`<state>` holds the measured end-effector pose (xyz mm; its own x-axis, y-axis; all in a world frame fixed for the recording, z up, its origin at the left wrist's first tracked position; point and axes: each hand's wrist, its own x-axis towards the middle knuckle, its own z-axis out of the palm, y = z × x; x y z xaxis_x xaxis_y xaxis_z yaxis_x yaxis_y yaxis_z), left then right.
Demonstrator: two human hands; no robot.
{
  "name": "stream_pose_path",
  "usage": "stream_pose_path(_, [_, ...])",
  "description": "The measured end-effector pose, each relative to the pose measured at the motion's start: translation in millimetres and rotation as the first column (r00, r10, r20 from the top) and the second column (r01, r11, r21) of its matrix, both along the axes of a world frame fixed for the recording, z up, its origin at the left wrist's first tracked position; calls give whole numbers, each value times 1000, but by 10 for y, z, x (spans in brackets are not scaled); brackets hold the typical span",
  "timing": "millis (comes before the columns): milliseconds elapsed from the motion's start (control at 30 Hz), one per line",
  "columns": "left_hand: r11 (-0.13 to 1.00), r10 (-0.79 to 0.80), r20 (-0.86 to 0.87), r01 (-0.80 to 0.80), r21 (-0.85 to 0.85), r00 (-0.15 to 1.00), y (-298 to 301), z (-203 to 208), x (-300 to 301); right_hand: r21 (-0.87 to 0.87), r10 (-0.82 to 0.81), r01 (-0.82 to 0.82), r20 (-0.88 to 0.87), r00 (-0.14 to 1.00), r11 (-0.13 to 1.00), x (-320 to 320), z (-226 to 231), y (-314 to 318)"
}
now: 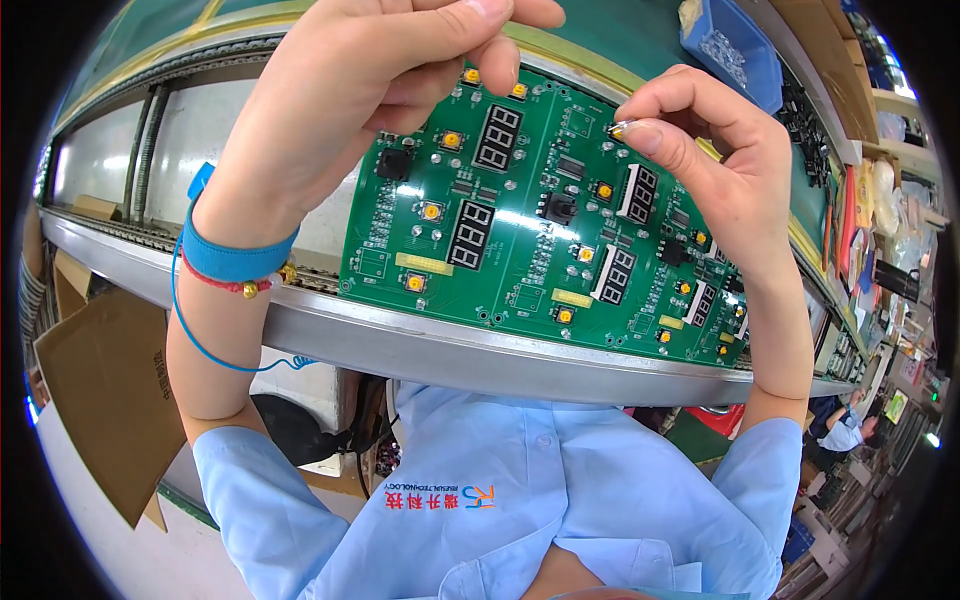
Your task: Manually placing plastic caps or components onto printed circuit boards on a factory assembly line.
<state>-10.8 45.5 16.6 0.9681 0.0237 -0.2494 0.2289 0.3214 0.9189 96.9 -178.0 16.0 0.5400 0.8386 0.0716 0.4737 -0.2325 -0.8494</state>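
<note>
A green circuit board panel (520, 215) lies before me, fitted with black digit displays (499, 137), yellow-topped push buttons (431, 211) and black square parts. Over its far right part, my right hand (705, 140) pinches a small electronic component (619, 129) between thumb and index finger. It looks silvery with a bit of yellow; its exact kind is too small to tell. My left hand (400, 65) is raised above the board's far left, fingers curled in and thumb against the index finger. The top edge cuts it off, so anything in its grip is hidden.
The board rests across a metal conveyor rail (420, 345) along the near side. A blue bin (735, 55) of small clear parts stands at far right, beside a pile of black parts (803, 130). A blue wrist strap (240, 258) with a coiled cord circles my left wrist.
</note>
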Motion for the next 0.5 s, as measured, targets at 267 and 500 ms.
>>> stream_pose_path(267, [898,-293,816,437,56,498,214,-460,319,-115,104,-53,503,858,992,-58,-223,325])
stream_pose_path(500, [988,46,-33,-40,149,998,88,83,-29,-182,168,-84,518,839,980,-72,-271,372])
